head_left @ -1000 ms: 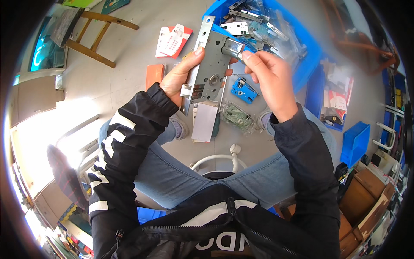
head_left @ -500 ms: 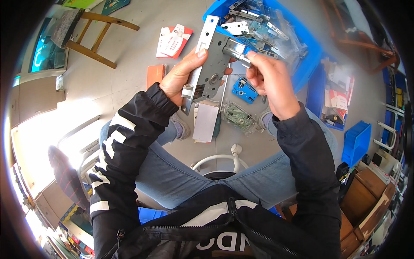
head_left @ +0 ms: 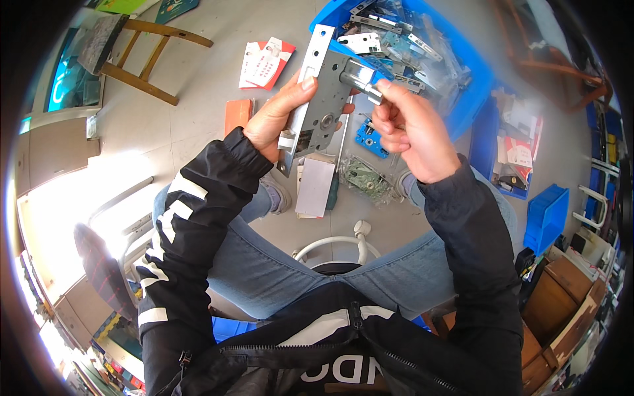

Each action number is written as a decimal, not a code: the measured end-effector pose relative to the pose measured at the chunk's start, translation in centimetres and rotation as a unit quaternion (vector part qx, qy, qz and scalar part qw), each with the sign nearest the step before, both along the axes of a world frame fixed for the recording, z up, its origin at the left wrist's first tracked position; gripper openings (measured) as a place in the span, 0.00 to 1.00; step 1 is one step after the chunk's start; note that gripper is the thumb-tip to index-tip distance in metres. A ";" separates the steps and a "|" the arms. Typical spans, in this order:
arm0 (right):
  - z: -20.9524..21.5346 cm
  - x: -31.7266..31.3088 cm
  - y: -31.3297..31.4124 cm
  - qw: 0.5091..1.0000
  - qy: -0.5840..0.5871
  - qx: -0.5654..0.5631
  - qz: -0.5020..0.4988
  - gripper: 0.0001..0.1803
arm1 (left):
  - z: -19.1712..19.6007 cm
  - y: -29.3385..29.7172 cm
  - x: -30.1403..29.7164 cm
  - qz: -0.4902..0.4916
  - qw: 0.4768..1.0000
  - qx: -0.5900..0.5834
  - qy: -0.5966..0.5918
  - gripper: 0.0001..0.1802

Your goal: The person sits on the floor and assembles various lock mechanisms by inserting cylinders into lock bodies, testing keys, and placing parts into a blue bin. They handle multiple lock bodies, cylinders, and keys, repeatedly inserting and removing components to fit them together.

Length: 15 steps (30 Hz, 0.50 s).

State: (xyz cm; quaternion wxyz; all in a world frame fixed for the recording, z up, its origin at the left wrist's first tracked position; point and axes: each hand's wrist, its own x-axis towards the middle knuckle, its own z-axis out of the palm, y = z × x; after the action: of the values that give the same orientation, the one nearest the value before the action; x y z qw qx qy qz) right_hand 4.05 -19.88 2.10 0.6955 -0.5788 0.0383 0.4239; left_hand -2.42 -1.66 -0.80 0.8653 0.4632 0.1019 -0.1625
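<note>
Lock case [head_left: 328, 92]: clamped in my left hand [head_left: 276, 117]. My right hand [head_left: 419, 129] pinches the outer end of the cylinder [head_left: 357, 74]. Best practice, I judge: brace case, keep cylinder square.

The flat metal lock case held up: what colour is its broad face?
The flat metal lock case is grey there, clearest in the head view.

Head camera: worn on the person's head, the left one of two, and pointed down.
Left hand [head_left: 281, 117] and right hand [head_left: 421, 129]: seen close up, from above and behind — nearer than the floor [head_left: 198, 99].
Black sleeves [head_left: 472, 244]: shown coming up from the bottom.
Jeans [head_left: 264, 274]: looked down on, below the hands.
Picture edges: bent and ringed with black — a very wide view.
</note>
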 end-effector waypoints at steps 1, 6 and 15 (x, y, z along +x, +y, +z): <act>0.0 -0.2 0.1 0.995 -0.089 -0.037 -0.001 0.16 | 0.0 0.0 0.0 -0.003 1.000 0.001 0.001 0.35; -0.4 -0.3 0.1 0.868 -0.461 -0.184 0.014 0.16 | 0.2 0.0 0.0 -0.011 1.000 -0.007 -0.022 0.35; -1.5 0.5 -0.6 0.929 -0.342 -0.131 0.050 0.13 | -0.2 0.5 0.2 -0.015 0.998 0.044 -0.045 0.39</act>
State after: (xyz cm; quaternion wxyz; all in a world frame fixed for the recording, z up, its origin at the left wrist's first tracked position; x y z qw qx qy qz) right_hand 4.57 -20.44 0.58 0.5624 -0.7756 -0.1761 0.2261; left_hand -2.18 -1.16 -1.04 0.8452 0.5090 0.0633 -0.1501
